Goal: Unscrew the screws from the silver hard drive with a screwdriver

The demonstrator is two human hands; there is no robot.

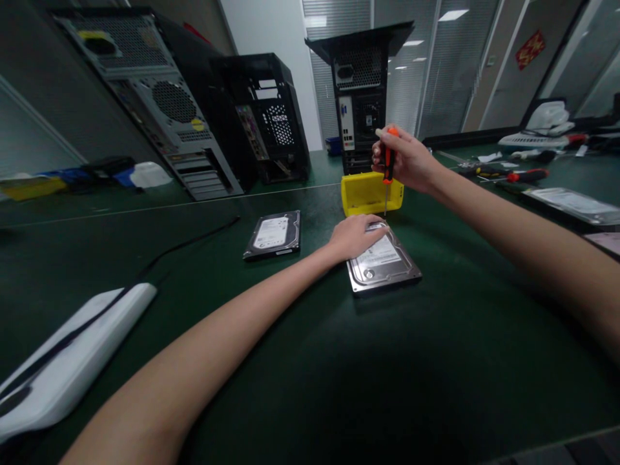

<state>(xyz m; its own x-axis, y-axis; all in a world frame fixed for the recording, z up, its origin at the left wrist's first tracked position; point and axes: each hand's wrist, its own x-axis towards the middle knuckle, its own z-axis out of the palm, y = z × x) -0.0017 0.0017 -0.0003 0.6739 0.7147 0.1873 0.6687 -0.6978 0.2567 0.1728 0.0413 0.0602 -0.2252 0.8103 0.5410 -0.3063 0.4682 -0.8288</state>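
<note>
A silver hard drive (pixel 382 261) with a white label lies on the green table in front of me. My left hand (pixel 353 236) lies over its far left part and grips it, hiding that corner. Above the drive's far edge, my right hand (pixel 409 158) is closed around the handle of an orange and black screwdriver (pixel 389 165). The screwdriver is upright, its shaft pointing down and its tip at the far edge of the drive. Whether the tip sits in a screw is too small to tell. Just behind stands a yellow plastic bin (pixel 351 199).
A second hard drive (pixel 272 234) lies to the left. Computer cases (pixel 213 110) stand along the back. A white device (pixel 92 336) with a black cable (pixel 194 240) is at the near left. Hand tools (pixel 527 175) and another drive (pixel 574 203) lie at the right.
</note>
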